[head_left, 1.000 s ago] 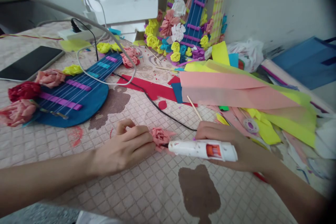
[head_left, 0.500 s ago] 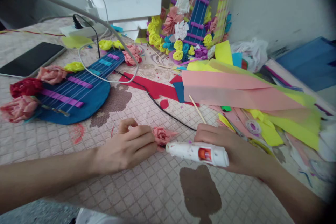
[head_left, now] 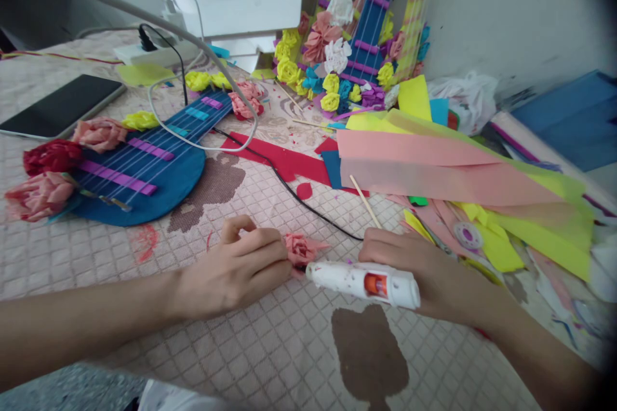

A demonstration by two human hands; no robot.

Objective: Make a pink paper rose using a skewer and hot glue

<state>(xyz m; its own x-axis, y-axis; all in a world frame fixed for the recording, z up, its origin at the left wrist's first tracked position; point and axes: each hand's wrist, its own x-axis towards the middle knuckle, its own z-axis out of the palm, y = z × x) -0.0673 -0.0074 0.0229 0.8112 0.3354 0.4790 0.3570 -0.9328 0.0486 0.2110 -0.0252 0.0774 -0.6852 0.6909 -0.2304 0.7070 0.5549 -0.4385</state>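
A pink crepe-paper flower (head_left: 299, 248) is pinched in the fingers of my left hand (head_left: 243, 264), low over the tablecloth. My right hand (head_left: 409, 263) is wrapped round a white glue gun (head_left: 364, 281), whose nozzle points left at the underside of the flower. Whether the nozzle touches the paper I cannot tell. Left of my hands lies a blue paper guitar (head_left: 178, 170) with purple strips, white strings and paper flowers along its edge. One red paper flower (head_left: 52, 157) sits at its left end.
A black cord (head_left: 308, 207) runs across the table. Pink paper sheets (head_left: 434, 160), yellow paper, red scraps (head_left: 284, 157) and a thin stick (head_left: 365, 201) lie beyond my right hand. At the back are a phone (head_left: 62, 103), a power strip (head_left: 154, 51) and decorated paper guitars (head_left: 369, 26).
The whole view has shifted slightly, so things appear a little further right. Both hands keep their hold, with the glue gun still against or near the flower.
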